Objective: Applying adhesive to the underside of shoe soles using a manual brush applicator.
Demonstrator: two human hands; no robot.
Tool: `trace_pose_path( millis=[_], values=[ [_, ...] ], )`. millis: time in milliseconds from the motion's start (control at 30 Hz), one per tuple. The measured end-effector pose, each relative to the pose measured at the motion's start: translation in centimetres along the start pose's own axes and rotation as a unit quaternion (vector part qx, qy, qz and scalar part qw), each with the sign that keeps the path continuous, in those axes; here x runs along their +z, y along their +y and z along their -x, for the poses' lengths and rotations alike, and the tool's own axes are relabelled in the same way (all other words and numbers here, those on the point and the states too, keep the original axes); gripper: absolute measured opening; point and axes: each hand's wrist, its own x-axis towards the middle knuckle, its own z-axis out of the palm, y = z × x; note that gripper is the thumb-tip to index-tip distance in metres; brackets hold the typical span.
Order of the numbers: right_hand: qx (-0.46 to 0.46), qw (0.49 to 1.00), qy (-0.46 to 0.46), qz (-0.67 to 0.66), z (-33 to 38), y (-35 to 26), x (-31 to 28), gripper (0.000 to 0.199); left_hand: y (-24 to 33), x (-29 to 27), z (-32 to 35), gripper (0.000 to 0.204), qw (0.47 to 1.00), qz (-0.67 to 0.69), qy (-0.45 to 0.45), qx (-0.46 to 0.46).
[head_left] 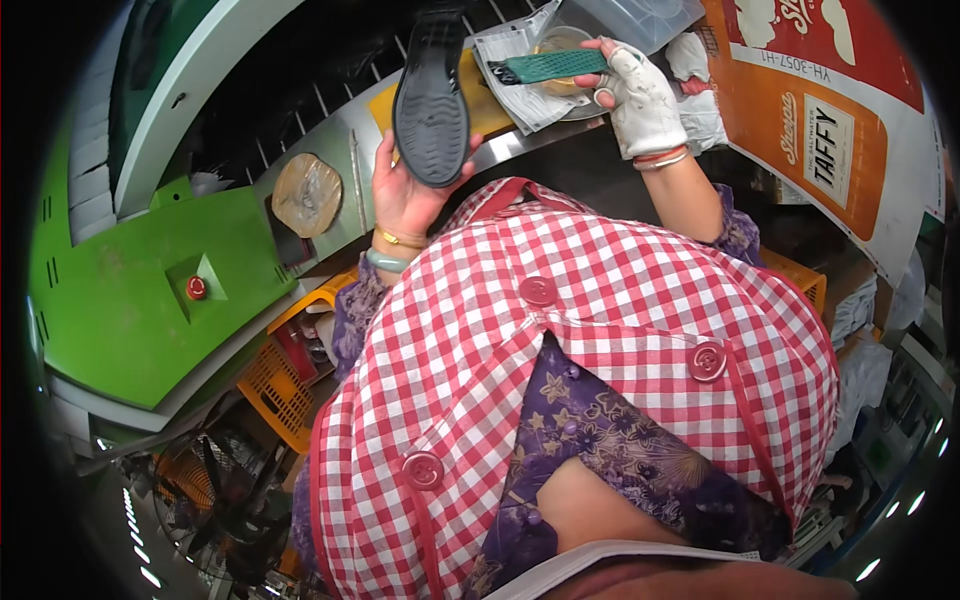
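My left hand is bare and closed around the heel end of a black shoe sole. The sole is tilted up, its ridged hollow side showing. In my right hand, which wears a white fingerless glove, a brush is pinched by its flat green textured handle. Its dark tip points left toward the sole, with a gap between them. Beneath the brush are a round bowl, partly hidden, and printed paper sheets. Part of a yellow board shows behind the sole.
On the left stands a green machine housing with a red button. A brown round pad lies on the counter beside a thin rod. A clear plastic bin and printed cardboard stand at right. Yellow crates sit below.
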Motion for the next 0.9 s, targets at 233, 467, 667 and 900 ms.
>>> trace_pose_path(
  millis=[233, 467, 667, 900],
  values=[
    [-0.086, 0.996, -0.006, 0.006, 2.7, -4.1, 8.2, 0.024, -0.7, 6.2, -2.3, 0.064, 0.994, 0.014, -0.111, -0.01],
    [-0.101, 0.995, 0.001, 0.017, 3.2, -4.4, 9.3, 0.027, -2.2, 8.7, -2.1, 0.057, 0.995, 0.027, -0.1, 0.003],
    [-0.122, 0.992, 0.028, 0.032, 3.5, -4.4, 9.6, 0.027, -2.5, 9.0, -2.1, 0.058, 0.997, -0.037, -0.066, 0.015],
    [-0.142, 0.988, 0.054, -0.005, 2.9, -5.3, 9.2, 0.021, -3.8, 10.0, -1.7, 0.062, 0.988, -0.136, -0.06, 0.034]
  ],
)
